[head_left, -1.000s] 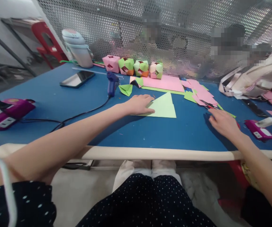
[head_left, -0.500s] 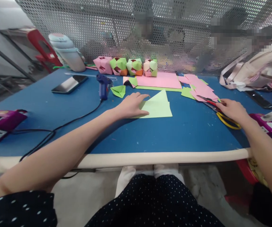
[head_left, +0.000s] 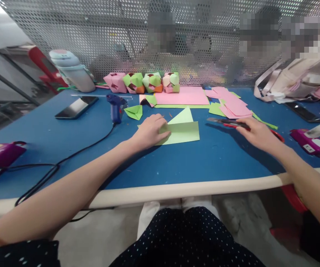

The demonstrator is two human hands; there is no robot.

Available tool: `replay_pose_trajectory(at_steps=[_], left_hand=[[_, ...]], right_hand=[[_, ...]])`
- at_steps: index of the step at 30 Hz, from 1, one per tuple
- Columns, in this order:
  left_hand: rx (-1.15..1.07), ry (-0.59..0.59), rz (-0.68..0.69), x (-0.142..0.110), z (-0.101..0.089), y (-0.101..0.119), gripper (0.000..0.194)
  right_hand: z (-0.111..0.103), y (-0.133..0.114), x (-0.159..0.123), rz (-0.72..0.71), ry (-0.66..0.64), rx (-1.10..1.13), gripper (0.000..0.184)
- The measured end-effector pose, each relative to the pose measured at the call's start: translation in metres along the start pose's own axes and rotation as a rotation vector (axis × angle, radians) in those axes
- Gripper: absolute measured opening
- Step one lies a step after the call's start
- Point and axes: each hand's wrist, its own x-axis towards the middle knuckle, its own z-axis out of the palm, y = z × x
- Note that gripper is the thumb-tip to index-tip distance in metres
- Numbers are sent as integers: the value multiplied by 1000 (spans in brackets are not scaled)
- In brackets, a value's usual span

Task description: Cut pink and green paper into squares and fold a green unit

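Right grip (head_left: 258,132) pinching scissors (head_left: 229,122) | tip swung off pink sheets (head_left: 234,104) toward green paper (head_left: 182,132) | left grip (head_left: 149,132) spread atop

Under my left hand (head_left: 151,130) the folded paper (head_left: 183,131) looks smooth and matt. My right hand (head_left: 257,133) grips scissors (head_left: 224,121) with a metal blade and smooth plastic handles. The table (head_left: 160,170) is smooth with a faint sheen. At twelve o'clock stands a screen (head_left: 98,40) of perforated metal; at eleven, the glue gun (head_left: 116,111) is plastic and the boxes (head_left: 133,78) are matt paper. At ten, the phone (head_left: 77,107) has a glossy glass face. The bottle (head_left: 75,74) behind may be plastic.
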Motion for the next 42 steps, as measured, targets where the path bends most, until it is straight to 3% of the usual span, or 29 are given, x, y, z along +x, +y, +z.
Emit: replay_pose_trajectory(at_steps=[5, 10, 13, 15, 17, 23, 30, 42], left_hand=[[-6, -9, -11, -3, -2, 5, 20], [-7, -55, -83, -6, -5, 9, 25], [-10, -39, -109, -6, -7, 9, 41], [-16, -20, -63, -5, -9, 10, 53], [-41, -43, 27, -3, -11, 10, 53], [-178, -259, 281, 4, 0, 7, 45], [-234, -395, 278, 0, 12, 4, 47], [-230, -404, 274, 1, 11, 5, 46]], right_hand=[[12, -36, -15, -131, -86, 244, 34], [9, -39, -22, -117, -140, 294, 34], [7, -39, -28, -127, -151, 298, 34], [6, -39, -31, -134, -152, 286, 34], [6, -40, -34, -135, -155, 273, 33], [5, -42, -34, -165, -146, 309, 32], [6, -38, -34, -158, -174, 339, 34], [6, -40, -36, -158, -164, 362, 35]])
